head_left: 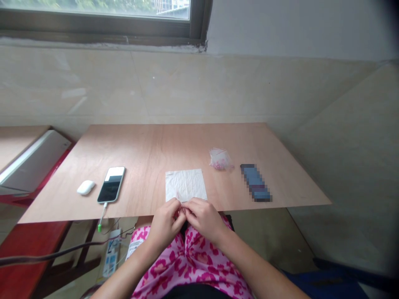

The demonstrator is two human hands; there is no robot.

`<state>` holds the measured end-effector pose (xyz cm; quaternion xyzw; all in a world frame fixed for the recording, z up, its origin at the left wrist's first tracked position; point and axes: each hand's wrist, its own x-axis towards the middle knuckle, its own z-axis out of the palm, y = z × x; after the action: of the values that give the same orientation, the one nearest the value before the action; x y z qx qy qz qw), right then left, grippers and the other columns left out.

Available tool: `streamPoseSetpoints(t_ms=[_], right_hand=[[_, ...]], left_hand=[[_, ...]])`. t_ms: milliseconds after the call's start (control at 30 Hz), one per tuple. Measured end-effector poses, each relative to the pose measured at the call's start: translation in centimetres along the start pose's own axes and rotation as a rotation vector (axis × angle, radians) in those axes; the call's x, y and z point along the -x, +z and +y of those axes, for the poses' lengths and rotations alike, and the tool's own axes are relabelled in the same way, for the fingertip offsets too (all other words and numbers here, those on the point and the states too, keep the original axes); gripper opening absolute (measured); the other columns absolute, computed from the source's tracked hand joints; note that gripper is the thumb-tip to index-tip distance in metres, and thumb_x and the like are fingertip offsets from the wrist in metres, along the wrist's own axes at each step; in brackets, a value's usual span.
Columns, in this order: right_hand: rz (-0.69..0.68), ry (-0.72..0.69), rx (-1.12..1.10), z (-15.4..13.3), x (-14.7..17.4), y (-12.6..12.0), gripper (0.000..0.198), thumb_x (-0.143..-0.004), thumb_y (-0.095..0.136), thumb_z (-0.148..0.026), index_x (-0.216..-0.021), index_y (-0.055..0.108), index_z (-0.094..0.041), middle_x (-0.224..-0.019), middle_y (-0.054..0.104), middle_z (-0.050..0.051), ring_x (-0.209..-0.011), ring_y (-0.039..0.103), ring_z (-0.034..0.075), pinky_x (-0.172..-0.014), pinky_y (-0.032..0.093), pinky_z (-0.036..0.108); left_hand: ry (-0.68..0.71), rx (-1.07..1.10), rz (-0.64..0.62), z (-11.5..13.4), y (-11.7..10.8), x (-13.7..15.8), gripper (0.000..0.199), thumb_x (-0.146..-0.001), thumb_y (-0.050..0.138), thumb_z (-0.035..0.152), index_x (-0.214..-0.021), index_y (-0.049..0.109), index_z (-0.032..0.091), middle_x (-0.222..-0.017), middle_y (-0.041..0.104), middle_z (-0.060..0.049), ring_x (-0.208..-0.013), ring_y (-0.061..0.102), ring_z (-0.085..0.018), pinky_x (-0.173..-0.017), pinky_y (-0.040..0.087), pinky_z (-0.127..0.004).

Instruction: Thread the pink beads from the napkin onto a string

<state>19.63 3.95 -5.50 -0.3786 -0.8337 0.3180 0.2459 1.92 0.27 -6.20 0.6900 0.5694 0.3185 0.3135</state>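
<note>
Just over the table's front edge, my left hand [168, 216] and my right hand [202, 218] meet with their fingertips pinched together. Whatever is between those fingers is too small and too hidden to name. Under and beyond the fingertips lies a creased white tissue [186, 182], flat on the wooden table [149, 149]. A small clear plastic bag [220, 159] with pink bits in it rests to the right of the tissue, apart from both hands.
To the left are a phone [111, 185] with a charging cable [102, 214] and a white earphone case [86, 187]. A dark, pixelated phone [256, 182] lies at the right. Below the table are a power strip [112, 253] and a red bench [34, 253].
</note>
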Motion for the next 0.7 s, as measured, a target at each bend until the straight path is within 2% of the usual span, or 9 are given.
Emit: streamPoseSetpoints(t_ms=[167, 467, 700], right_hand=[[0.011, -0.008, 0.036, -0.05, 0.1, -0.01, 0.018, -0.099, 0.057, -0.013, -0.101, 0.074, -0.02, -0.095, 0.074, 0.006, -0.09, 0.067, 0.021, -0.084, 0.052, 0.032], [0.056, -0.022, 0.122, -0.32, 0.26, 0.0, 0.017, -0.098, 0.059, -0.013, -0.1, 0.074, -0.02, -0.089, 0.073, 0.005, -0.083, 0.067, 0.02, -0.077, 0.05, 0.03], [0.135, 0.093, 0.05, -0.9, 0.12, -0.69, 0.017, -0.095, 0.059, -0.013, -0.086, 0.072, -0.019, -0.083, 0.071, 0.004, -0.077, 0.066, 0.019, -0.072, 0.046, 0.029]], left_hand=[[0.013, 0.005, 0.031, -0.22, 0.2, 0.0, 0.026, -0.097, 0.05, 0.021, -0.073, 0.041, 0.021, -0.073, 0.047, 0.002, -0.067, 0.049, -0.015, -0.064, 0.032, -0.028], [0.059, -0.05, 0.089, -0.39, 0.38, 0.12, 0.028, -0.097, 0.052, 0.019, -0.071, 0.041, 0.021, -0.071, 0.047, 0.002, -0.068, 0.05, -0.015, -0.063, 0.034, -0.027], [0.145, -0.139, 0.083, 0.52, 0.22, 0.36, 0.023, -0.096, 0.053, 0.015, -0.074, 0.048, 0.021, -0.073, 0.051, 0.0, -0.068, 0.052, -0.016, -0.063, 0.038, -0.028]])
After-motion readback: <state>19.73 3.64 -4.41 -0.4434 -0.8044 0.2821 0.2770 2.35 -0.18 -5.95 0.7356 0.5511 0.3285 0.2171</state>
